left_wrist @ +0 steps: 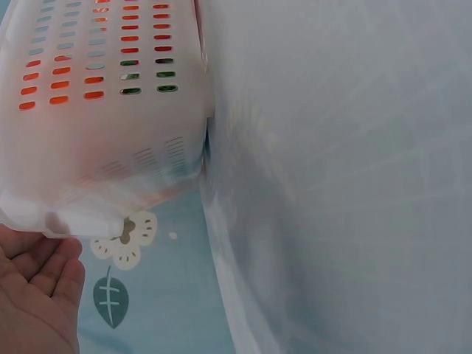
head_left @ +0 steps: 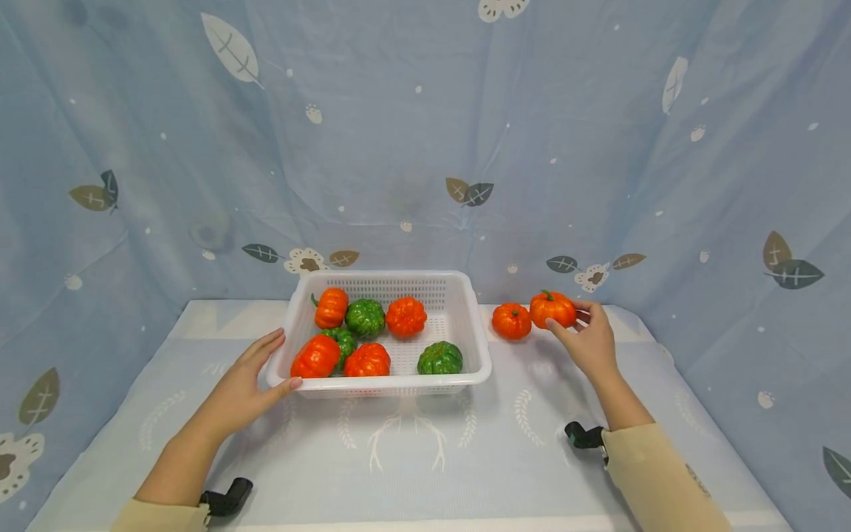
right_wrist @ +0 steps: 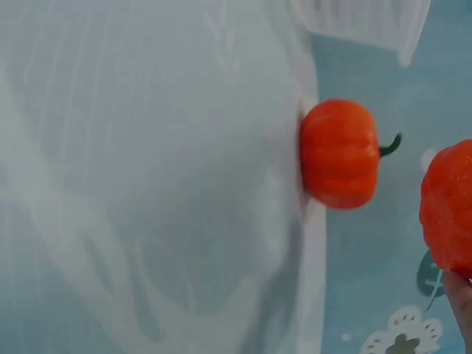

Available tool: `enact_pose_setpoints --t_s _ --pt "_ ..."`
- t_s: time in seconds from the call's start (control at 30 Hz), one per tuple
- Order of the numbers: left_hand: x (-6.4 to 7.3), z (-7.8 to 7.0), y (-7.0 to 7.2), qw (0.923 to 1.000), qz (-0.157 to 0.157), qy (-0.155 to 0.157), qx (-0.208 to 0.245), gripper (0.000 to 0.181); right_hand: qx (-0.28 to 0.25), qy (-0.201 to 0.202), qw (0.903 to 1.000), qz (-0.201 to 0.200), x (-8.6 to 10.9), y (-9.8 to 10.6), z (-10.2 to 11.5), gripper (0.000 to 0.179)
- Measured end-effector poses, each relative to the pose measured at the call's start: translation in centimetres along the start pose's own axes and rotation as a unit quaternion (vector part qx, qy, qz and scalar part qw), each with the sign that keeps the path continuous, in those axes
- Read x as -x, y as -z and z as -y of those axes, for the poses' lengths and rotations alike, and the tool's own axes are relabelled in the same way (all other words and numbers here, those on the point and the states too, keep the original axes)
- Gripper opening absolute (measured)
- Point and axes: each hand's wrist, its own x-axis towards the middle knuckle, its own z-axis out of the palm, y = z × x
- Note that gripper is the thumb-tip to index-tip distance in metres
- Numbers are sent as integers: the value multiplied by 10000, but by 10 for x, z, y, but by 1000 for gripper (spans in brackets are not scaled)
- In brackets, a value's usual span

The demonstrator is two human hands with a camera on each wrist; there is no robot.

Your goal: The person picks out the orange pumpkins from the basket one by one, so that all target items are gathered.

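My right hand (head_left: 592,341) pinches an orange mini pumpkin (head_left: 552,309) with a green stem, thumb at its front and fingers at its right side. In the right wrist view this pumpkin (right_wrist: 451,206) is raised off the table, at the right edge. Just left of it, a second orange pumpkin (head_left: 511,321) sits on the table. My left hand (head_left: 242,391) rests at the left end of a white plastic basket (head_left: 480,355), fingers extended along the side and thumb at the front corner. The left wrist view shows its fingertips (left_wrist: 70,251) right at the basket's rim.
Inside the basket lie several orange and green pumpkins, including a lone green one (head_left: 440,358) at the front right. A pale patterned cloth (head_left: 492,458) covers the table. Blue patterned curtain (head_left: 399,148) hangs close behind the basket and along both sides.
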Motion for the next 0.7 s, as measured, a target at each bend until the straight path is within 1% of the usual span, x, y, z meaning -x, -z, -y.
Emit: enact_pose_setpoints --t_s 0.17,0.3,0.5,0.7 --pt "0 -1 1 10000 3 16 16 95 107 -117 9999 -40 -8 1 -16 68" --pt "0 -1 1 10000 -3 32 17 95 284 -232 9993 16 -13 1 -28 69" --pt "0 1 -2 10000 -49 -35 30 94 392 -480 9978 243 -19 -2 -42 65" --pt "1 3 -3 9999 -104 -93 43 93 555 -632 9949 563 -25 -5 -48 67"
